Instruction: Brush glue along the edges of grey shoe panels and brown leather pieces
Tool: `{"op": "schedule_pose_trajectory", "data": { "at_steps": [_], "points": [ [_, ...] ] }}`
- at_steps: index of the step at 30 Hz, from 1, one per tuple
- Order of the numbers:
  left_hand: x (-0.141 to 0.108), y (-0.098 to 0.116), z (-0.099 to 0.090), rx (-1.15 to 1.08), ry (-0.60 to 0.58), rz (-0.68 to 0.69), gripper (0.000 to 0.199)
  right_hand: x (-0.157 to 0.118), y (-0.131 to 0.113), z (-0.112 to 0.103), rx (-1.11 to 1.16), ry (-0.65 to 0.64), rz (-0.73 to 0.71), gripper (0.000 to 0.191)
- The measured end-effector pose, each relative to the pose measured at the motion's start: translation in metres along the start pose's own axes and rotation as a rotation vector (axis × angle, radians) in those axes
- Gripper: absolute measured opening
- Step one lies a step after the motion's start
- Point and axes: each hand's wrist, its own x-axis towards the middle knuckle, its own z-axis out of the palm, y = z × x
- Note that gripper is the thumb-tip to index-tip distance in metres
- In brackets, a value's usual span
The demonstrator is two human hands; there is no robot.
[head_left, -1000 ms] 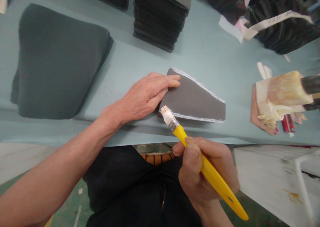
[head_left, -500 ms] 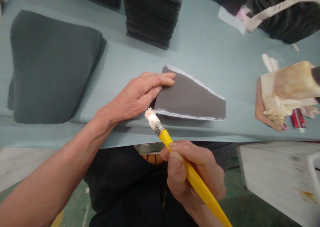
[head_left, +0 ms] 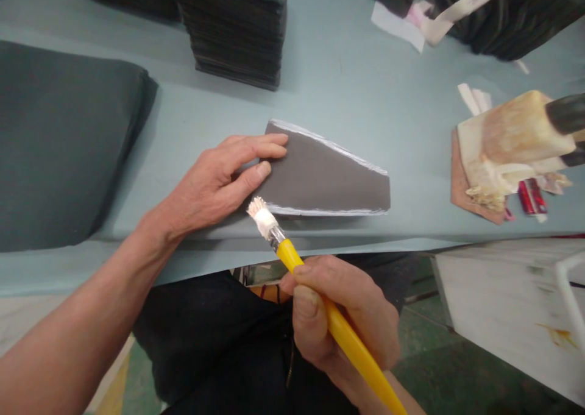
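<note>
Panel (head_left: 324,180) lies between dark stack (head_left: 237,49) and worker (head_left: 205,348); left hand (head_left: 208,180) rests loosely open on panel, right hand (head_left: 351,299) pinches yellow brush (head_left: 289,255). Looks like edge coating; any further stroke needs light pressure.

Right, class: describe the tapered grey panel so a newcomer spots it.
On the pale blue table, look where the left hand rests its fingers. Under them lies the wider end of a tapered grey panel. Unlike the larger dark sheets to its left, its two long edges are streaked white.
</note>
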Motion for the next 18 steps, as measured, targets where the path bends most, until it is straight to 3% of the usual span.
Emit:
{"op": "schedule_pose_trajectory", "data": {
  "at_steps": [12,18],
  "points": [
    [0.0,-0.011,0.0,0.029,0.025,0.04,0.037,-0.01,0.017,-0.035,-0.126,0.059,0.109,0.009],
    [0.0,-0.009,-0.001,0.047,0.024,-0.019,0.039,-0.019,0.031,-0.056,-0.275,0.114,0.106,0.004]
  ]
}}
